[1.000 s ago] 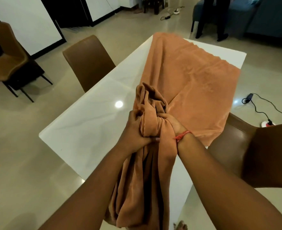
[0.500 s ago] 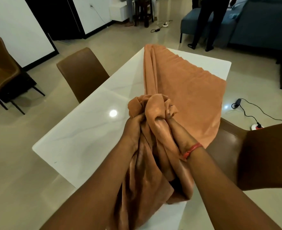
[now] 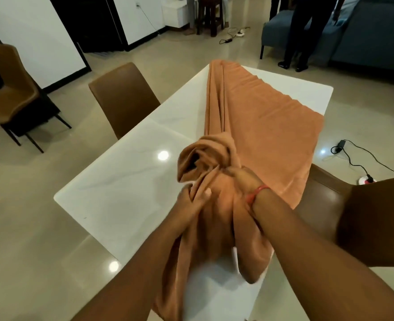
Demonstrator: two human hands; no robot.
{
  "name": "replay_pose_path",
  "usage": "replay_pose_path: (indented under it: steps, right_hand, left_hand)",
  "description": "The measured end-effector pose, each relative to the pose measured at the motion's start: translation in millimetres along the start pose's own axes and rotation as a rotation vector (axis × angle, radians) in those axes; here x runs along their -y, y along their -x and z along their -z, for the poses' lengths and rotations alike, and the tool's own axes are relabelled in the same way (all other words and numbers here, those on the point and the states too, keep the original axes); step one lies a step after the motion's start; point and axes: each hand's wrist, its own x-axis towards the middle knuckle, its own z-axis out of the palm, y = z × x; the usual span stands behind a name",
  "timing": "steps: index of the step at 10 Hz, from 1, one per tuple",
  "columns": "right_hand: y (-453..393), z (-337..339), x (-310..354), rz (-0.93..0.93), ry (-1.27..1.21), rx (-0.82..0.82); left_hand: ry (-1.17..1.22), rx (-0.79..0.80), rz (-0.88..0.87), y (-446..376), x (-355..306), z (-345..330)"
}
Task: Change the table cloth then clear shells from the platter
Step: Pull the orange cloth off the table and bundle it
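Note:
An orange table cloth (image 3: 261,126) lies bunched along the white table (image 3: 122,186), its far part stretching to the table's far end and its near part gathered in folds. My left hand (image 3: 191,200) grips the gathered cloth from the left. My right hand (image 3: 244,181), with a red band at the wrist, grips the same bunch from the right. The cloth's near end hangs down over the table's near edge between my forearms. No platter or shells are in view.
A brown chair (image 3: 124,98) stands at the table's left side, another brown chair (image 3: 325,200) at its right. A third chair (image 3: 8,89) stands far left. A cable and plug (image 3: 353,158) lie on the floor at right. A person's legs (image 3: 300,31) stand by a blue sofa (image 3: 365,31).
Both hands have pulled the cloth toward me, gathering more into the bunch. The spread part on the table has narrowed and the view has tilted up.

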Motion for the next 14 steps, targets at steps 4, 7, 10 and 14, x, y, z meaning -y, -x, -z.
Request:
replay_pose_path:
  steps: [4, 7, 10, 14]
  right_hand:
    - [-46, 21, -87, -0.345, 0.047, -0.115]
    - [-41, 16, -110, 0.058, 0.529, -0.609]
    - [0, -105, -140, 0.785, 1.38, -0.042]
    - [-13, -412, -205, 0.697, 1.611, 0.326]
  left_hand:
    - [-0.263, -0.098, -0.038, -23, 42, -7]
    - [-0.298, -0.025, 0.101, -10, 52, -15]
    - [-0.214, -0.275, 0.121, 24, 102, 53]
    - [-0.671, -0.311, 0.226, 52, 252, 388]
